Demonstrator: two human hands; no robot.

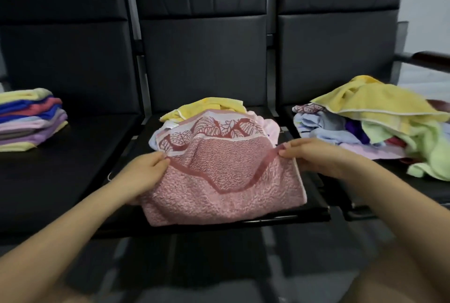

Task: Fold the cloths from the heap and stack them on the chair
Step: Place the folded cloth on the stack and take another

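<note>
Three black padded chairs stand side by side in a row, each seat carrying cloths. On the left chair seat (73,161) sits a neat stack of folded cloths (30,119) in pale yellow, blue, coral pink and lilac layers, well apart from the hands. On the middle chair seat (314,195) lies a pink terry towel with a darker red band and a leaf-patterned border (224,181), spread over the front of the seat and partly doubled over itself. The left hand (143,171) pinches the towel's left edge at the red band, its grip clamped on the fabric between thumb and fingers. The right hand (314,156) pinches the opposite end of the same band at the towel's right edge, its grip likewise closed on the cloth. Behind the towel, touching it, lie a crumpled yellow cloth (209,106) and pale pink and light blue pieces. On the right chair seat (306,110) rests the loose heap of unfolded cloths (370,127), topped by a yellow towel with a white hem (382,101), with light green, pale blue, purple and pink cloths tangled under it.
</note>
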